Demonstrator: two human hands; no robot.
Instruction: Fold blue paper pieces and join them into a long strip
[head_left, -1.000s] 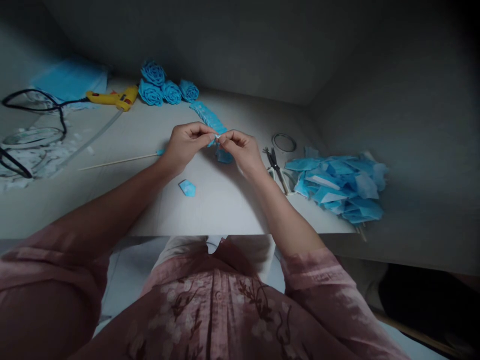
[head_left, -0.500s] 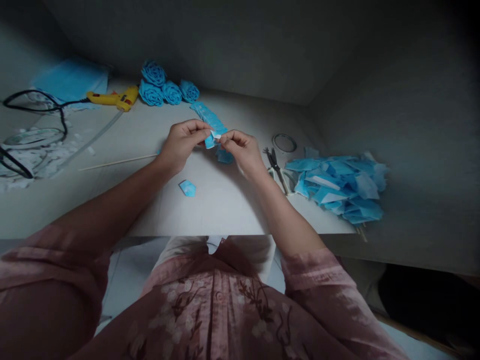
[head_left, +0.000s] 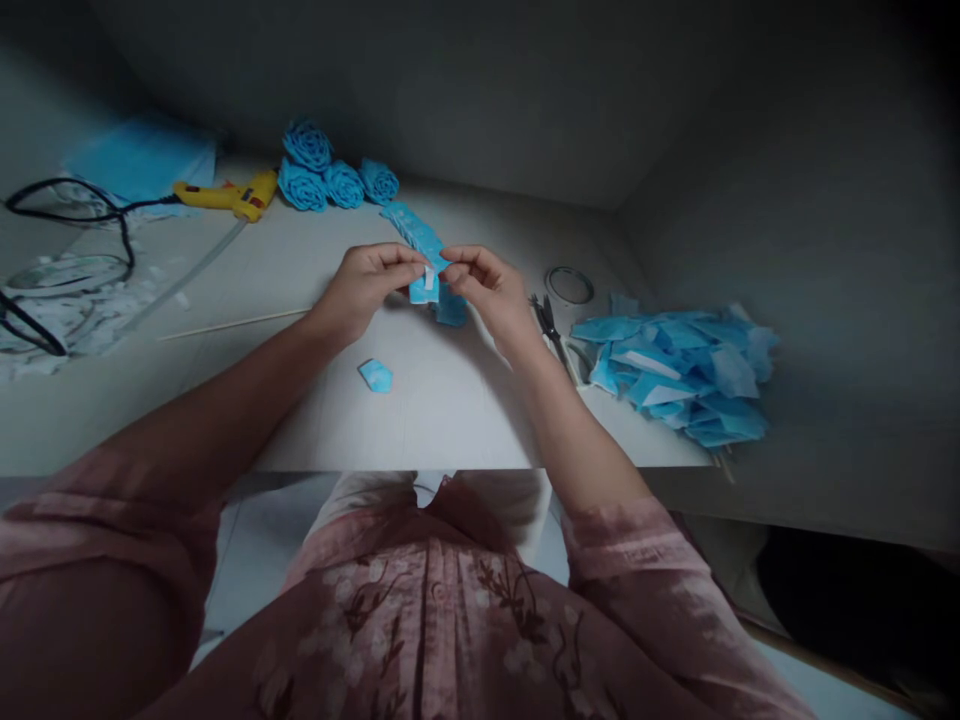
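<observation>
Near the middle of the table, my left hand (head_left: 369, 285) pinches a small blue piece (head_left: 424, 290) with a white patch on it. Just right of that piece, my right hand (head_left: 487, 290) has its thumb and fingertips drawn together; what lies between them is too small to make out. Behind and below both hands a blue strip (head_left: 415, 228) runs over the table. A small blue five-sided piece (head_left: 376, 376) lies nearer the front edge. The thin stick (head_left: 236, 324) lies partly hidden behind my left wrist.
Several blue rosettes (head_left: 304, 187) sit at the back beside a yellow glue gun (head_left: 225, 197). White scraps (head_left: 67, 320) and a black cable are at the left. Scissors (head_left: 555, 335), a ring (head_left: 569, 285) and a heap of blue pieces (head_left: 682, 375) are at the right.
My right fingertips have moved slightly up and right, away from the small blue piece. The white part now lies flatter and upright against the blue in my left hand.
</observation>
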